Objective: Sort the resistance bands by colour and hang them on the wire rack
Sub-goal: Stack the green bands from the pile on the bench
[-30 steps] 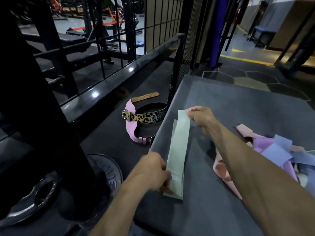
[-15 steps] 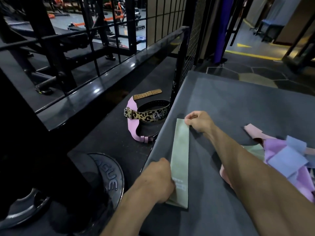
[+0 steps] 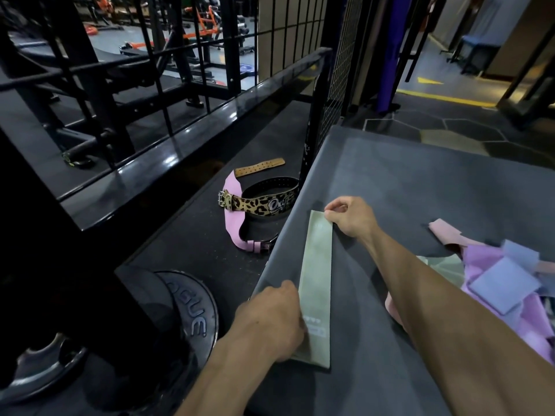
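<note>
The black weight plate (image 3: 183, 313) beside the platform's near left corner bears raised lettering of which "OGUE" is legible, the leopard-print belt (image 3: 258, 204) carries white script beginning "Oxy", and the green band's (image 3: 315, 283) small print is unreadable.

Beside the grey platform (image 3: 420, 181): one green band (image 3: 315, 283) flat on it; two belts (image 3: 261, 202); one weight plate (image 3: 192, 313).

We see a dim gym: dark rubber floor (image 3: 192, 235), black railing (image 3: 186, 136), wire mesh panel (image 3: 342, 70), yellow floor lines (image 3: 444, 99).
</note>
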`<state>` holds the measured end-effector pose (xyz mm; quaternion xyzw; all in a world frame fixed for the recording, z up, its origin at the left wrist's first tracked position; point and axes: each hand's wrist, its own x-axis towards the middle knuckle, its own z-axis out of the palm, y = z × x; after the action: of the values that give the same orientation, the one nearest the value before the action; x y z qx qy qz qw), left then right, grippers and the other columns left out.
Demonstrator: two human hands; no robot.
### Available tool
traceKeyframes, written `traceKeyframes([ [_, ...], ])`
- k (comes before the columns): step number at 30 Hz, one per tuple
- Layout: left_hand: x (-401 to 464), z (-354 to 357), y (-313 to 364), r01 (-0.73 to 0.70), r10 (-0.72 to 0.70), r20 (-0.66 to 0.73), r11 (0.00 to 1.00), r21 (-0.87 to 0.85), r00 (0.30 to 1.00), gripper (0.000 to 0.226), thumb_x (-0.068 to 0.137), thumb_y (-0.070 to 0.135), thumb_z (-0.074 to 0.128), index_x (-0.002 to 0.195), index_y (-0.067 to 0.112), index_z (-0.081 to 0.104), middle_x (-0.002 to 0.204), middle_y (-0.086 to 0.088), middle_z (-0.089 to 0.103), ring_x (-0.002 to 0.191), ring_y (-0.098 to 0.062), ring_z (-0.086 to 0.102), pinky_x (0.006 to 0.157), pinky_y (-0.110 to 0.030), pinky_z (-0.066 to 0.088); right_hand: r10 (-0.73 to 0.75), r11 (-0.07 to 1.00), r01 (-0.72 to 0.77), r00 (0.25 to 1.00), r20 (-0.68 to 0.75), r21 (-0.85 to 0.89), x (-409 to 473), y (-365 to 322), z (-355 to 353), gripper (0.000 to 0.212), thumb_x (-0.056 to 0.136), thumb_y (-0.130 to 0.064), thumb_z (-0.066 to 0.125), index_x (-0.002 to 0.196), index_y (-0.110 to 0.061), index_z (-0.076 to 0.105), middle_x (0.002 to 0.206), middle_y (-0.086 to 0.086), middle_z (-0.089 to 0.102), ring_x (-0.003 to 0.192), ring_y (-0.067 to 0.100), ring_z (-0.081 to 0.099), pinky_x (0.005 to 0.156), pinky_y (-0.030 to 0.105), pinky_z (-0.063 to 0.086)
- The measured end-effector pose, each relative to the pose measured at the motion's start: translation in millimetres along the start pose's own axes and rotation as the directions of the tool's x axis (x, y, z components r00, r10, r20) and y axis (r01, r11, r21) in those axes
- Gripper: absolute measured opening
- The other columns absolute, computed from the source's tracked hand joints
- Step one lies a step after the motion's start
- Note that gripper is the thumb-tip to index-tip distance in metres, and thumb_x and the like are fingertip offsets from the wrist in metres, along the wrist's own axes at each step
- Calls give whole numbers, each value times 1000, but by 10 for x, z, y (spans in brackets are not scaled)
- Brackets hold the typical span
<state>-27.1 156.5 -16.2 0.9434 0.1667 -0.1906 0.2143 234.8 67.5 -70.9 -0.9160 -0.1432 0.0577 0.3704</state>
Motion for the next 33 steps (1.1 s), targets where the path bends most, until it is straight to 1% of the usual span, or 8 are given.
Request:
traceKeyframes([
  [6, 20, -19, -16, 1, -1, 4, 999, 36, 1000, 28, 97, 34, 58, 121, 22, 50, 125, -3, 58, 113, -29, 57, 84, -37, 42, 2, 999, -1, 1000, 22, -40, 50, 25, 0, 2, 85, -24, 75, 87, -23, 73, 88, -4, 70, 86, 12, 63, 77, 22, 43],
  [11, 33, -25, -37, -6, 6, 19, 999, 37, 1000, 30, 96, 37, 58, 123, 24, 51, 128, -2, 56, 116, -28, 56, 95, -41, 47, -26, 998, 31, 995, 100, -47, 78, 35, -38, 10, 83, -26, 80, 84, -22, 71, 79, -5, 63, 76, 13, 58, 74, 25, 42],
  [14, 37, -29, -25, -8, 7, 28, 999, 51, 1000, 29, 96, 34, 58, 122, 23, 49, 127, -2, 55, 115, -29, 56, 92, -41, 46, -37, 997, 44, 994, 102, -65, 60, 22, -43, 11, 83, -23, 79, 83, -21, 68, 80, -5, 63, 77, 15, 59, 74, 26, 45],
  [18, 31, -22, -15, 0, -1, 6, 997, 83, 1000, 26, 96, 31, 56, 120, 23, 50, 127, -3, 57, 115, -29, 57, 87, -39, 44, -90, 995, 91, 996, 24, -40, 45, -49, -26, 11, 81, -17, 76, 81, -20, 65, 75, -6, 63, 75, 16, 61, 69, 25, 44],
  [22, 10, -45, 3, 5, -3, -17, 994, 107, 1000, 17, 95, 25, 53, 111, 22, 47, 124, -5, 58, 113, -31, 58, 81, -37, 41, -55, 998, 53, 998, -40, -34, 42, -108, -32, 8, 81, -18, 74, 85, -19, 68, 79, -6, 65, 78, 17, 63, 68, 25, 45],
  [27, -13, -85, 16, -23, 26, -29, 992, 125, 999, 13, 95, 22, 52, 106, 23, 44, 121, -5, 58, 110, -30, 57, 79, -37, 38, -68, 988, 57, 995, -76, -143, -12, -76, -77, 14, 86, -24, 69, 100, -20, 67, 105, 3, 69, 98, 24, 65, 89, 34, 53],
  [31, -31, -94, 77, -60, 74, -130, 992, 112, 989, 19, 99, 27, 51, 117, 23, 47, 117, -3, 59, 104, -28, 57, 81, -38, 43, -138, 947, 120, 990, -39, -297, -147, -22, -512, 12, 88, -19, 64, 97, -19, 71, 103, 6, 74, 100, 28, 68, 89, 32, 52],
  [33, -54, -89, 160, -91, 106, -146, 990, 107, 984, 20, 100, 32, 51, 119, 24, 48, 117, -3, 61, 103, -27, 57, 83, -39, 46, -67, 880, 72, 997, 28, -470, -249, 81, -816, 19, 82, -26, 61, 96, -21, 72, 106, 7, 75, 101, 30, 68, 87, 38, 56],
])
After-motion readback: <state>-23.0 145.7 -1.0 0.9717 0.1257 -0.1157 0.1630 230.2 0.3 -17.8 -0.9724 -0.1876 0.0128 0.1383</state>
